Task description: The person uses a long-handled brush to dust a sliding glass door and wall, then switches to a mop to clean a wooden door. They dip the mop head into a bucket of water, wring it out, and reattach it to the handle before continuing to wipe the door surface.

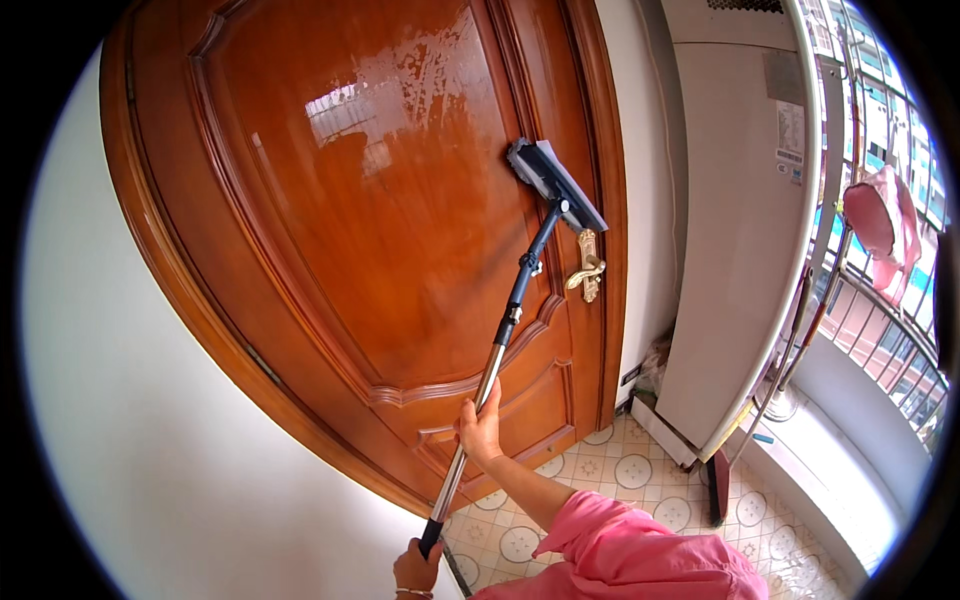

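Note:
Both my hands grip a telescopic window-squeegee pole (491, 367), silver with a dark blue upper section. My right hand (480, 433) is wrapped around the metal tube midway up. Lower down, my left hand (417, 566), with a bracelet at the wrist, holds near the black end grip (430, 536). At the pole's far end, the squeegee head (556, 184), with a grey fibre pad on one side and a flat blade on the other, lies over the right side of a brown panelled wooden door (375, 262). Wet streaks (420, 82) mark the upper panel.
A gold-coloured lever handle (589, 270) sits just below the squeegee head. Right of the door stands a tall pale appliance (735, 225). Beyond it are a long-handled broom (718, 487), a pink cloth item (885, 225) and a barred window. A white wall (150, 390) borders the left.

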Action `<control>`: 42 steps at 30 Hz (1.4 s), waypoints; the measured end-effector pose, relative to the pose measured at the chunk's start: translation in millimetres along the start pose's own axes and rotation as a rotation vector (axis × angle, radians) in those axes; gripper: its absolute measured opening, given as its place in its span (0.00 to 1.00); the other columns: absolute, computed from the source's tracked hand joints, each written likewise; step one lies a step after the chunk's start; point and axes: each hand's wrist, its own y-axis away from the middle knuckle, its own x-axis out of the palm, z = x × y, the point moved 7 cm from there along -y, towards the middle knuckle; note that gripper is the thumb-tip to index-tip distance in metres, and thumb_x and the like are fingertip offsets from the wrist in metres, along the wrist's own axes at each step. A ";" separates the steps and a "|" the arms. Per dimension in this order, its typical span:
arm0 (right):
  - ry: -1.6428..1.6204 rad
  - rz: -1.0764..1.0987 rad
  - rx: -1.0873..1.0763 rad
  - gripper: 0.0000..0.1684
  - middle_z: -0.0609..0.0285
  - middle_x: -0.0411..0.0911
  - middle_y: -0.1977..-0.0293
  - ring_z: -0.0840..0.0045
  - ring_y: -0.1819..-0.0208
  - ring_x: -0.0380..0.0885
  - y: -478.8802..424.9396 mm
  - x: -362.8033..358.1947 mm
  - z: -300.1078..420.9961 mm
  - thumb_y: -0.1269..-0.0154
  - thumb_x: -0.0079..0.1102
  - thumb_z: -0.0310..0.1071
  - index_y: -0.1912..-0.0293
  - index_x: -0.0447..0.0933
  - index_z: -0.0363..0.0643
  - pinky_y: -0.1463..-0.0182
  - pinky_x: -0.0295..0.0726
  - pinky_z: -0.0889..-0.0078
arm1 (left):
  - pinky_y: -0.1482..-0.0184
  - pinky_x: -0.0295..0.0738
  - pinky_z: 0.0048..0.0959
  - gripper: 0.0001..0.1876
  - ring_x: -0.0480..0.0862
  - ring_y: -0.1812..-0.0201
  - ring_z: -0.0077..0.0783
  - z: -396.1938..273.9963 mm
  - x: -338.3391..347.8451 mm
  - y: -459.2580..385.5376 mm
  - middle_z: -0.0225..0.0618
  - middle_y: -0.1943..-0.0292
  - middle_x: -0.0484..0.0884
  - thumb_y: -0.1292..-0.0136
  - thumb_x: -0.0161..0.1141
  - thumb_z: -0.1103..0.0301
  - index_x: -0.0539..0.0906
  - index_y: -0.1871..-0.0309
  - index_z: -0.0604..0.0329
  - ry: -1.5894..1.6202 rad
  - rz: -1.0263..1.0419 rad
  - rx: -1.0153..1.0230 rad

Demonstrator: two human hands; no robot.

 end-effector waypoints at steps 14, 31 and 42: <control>0.045 0.359 -0.455 0.35 0.63 0.64 0.79 0.80 0.83 0.65 -71.1 110.3 276.2 0.34 0.41 0.36 0.36 0.34 0.52 0.84 0.70 0.76 | 0.70 0.69 0.42 0.21 0.78 0.73 0.51 -279.5 -216.8 -114.7 0.53 0.78 0.76 0.38 0.47 0.54 0.74 0.68 0.69 0.498 -0.461 0.406; 0.400 0.454 -0.745 0.24 0.41 0.73 0.72 0.56 0.80 0.76 -50.7 322.0 349.3 0.40 0.42 0.27 0.47 0.46 0.34 0.79 0.77 0.61 | 0.87 0.50 0.16 0.17 0.58 0.88 0.15 -216.2 -335.2 -134.8 0.24 0.82 0.64 0.36 0.46 0.50 0.68 0.61 0.56 1.490 -0.170 0.643; 0.925 0.625 -0.799 0.39 0.37 0.73 0.60 0.53 0.57 0.75 1.2 324.3 371.1 0.44 0.47 0.23 0.39 0.37 0.27 0.53 0.74 0.59 | 0.87 0.49 0.15 0.18 0.56 0.89 0.15 -237.7 -326.0 -130.2 0.22 0.83 0.62 0.36 0.41 0.44 0.66 0.68 0.48 1.759 0.002 0.618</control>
